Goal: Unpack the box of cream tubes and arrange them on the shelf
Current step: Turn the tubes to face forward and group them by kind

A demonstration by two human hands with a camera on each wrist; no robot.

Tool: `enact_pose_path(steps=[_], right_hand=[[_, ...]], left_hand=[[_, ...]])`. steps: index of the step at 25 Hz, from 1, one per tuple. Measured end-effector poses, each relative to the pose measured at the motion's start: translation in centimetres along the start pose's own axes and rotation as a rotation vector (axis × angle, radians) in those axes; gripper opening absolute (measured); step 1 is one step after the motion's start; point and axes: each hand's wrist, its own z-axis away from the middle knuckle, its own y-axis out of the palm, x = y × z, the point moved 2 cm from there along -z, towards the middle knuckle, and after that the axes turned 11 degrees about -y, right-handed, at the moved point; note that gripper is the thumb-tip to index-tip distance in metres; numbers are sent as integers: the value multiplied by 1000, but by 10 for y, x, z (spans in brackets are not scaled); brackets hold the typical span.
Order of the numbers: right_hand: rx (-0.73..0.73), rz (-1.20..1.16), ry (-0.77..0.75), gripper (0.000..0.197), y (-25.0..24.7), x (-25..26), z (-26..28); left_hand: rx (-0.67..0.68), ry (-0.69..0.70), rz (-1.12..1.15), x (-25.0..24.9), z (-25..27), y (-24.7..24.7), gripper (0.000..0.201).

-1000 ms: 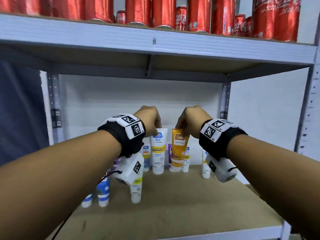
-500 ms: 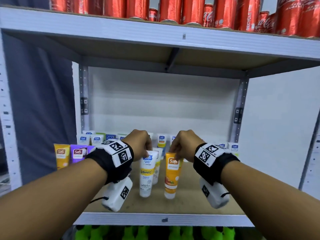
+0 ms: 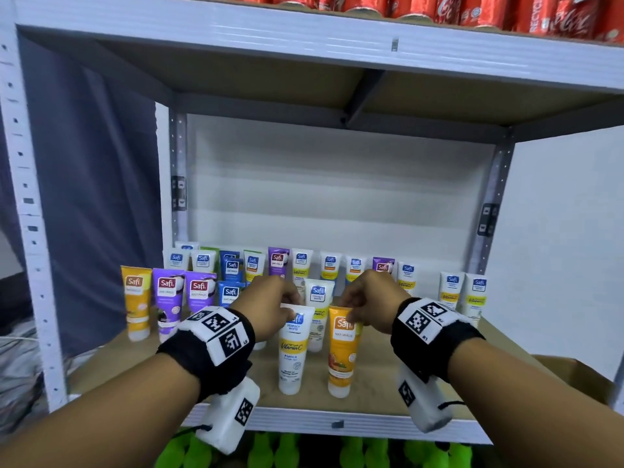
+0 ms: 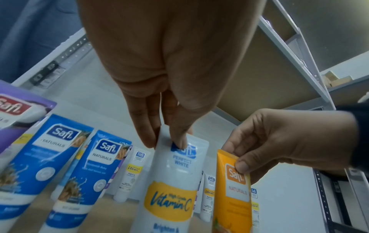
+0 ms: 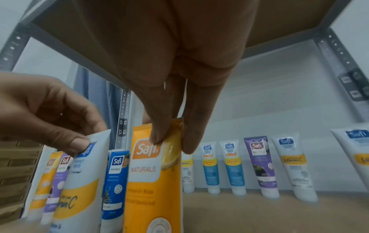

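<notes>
My left hand [image 3: 274, 307] [image 4: 169, 141] pinches the top seam of a white Vitamin C tube [image 3: 293, 352] [image 4: 171, 186] [image 5: 79, 181], which stands cap-down near the front of the shelf board [image 3: 371, 393]. Beside it, my right hand [image 3: 363, 305] [image 5: 171, 141] pinches the top of an orange Naturals tube [image 3: 341, 356] [image 5: 151, 178] [image 4: 232, 193], also cap-down. Whether the caps touch the board I cannot tell. Several more tubes stand in rows behind.
Purple tubes [image 3: 167, 302] and an orange tube [image 3: 136, 302] stand at the left, white ones [image 3: 450, 292] at the right. An open cardboard box [image 3: 580, 376] sits at the lower right. Red cans [image 3: 472, 11] fill the shelf above, green items [image 3: 287, 450] the one below.
Both hands have carried their tubes from deeper in the shelf toward its front edge and lower. The head view has pulled back, so more of the rack shows.
</notes>
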Motion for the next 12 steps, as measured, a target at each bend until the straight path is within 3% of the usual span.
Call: enact_pose_path(steps=[4, 7, 12], right_hand=[[-97, -214, 39, 25, 11, -14, 5], [-163, -425, 104, 37, 25, -28, 13], [-54, -618, 155, 46, 66, -39, 34]], left_hand=[[-14, -54, 276, 15, 11, 11, 32], [28, -168, 474, 36, 16, 28, 49], [75, -201, 486, 60, 25, 57, 33]])
